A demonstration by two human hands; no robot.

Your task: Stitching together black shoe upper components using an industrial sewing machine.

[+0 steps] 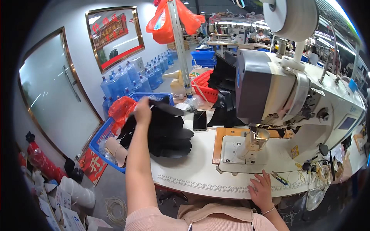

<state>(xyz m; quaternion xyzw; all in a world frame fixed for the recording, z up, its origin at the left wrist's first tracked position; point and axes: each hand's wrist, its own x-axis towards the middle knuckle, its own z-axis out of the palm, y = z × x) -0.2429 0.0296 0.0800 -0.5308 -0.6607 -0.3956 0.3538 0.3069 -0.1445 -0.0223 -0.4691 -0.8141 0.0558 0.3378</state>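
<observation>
My left hand reaches out over the far left of the white sewing table, slightly smeared by motion. Its fingers are closed on the end of a flat, dark leather piece, which sticks out to the right above a pile of similar black cut pieces. My right hand rests at the table's front edge, fingers apart and holding nothing. Just right of it lies a pair of small thread snips. Beyond it stands the sewing machine, its needle area over a metal plate.
A blue basket with a red plastic bag adjoins the table's left side. A phone lies behind the pile. A metal post rises at the back, near a red basket. Water bottles line the wall.
</observation>
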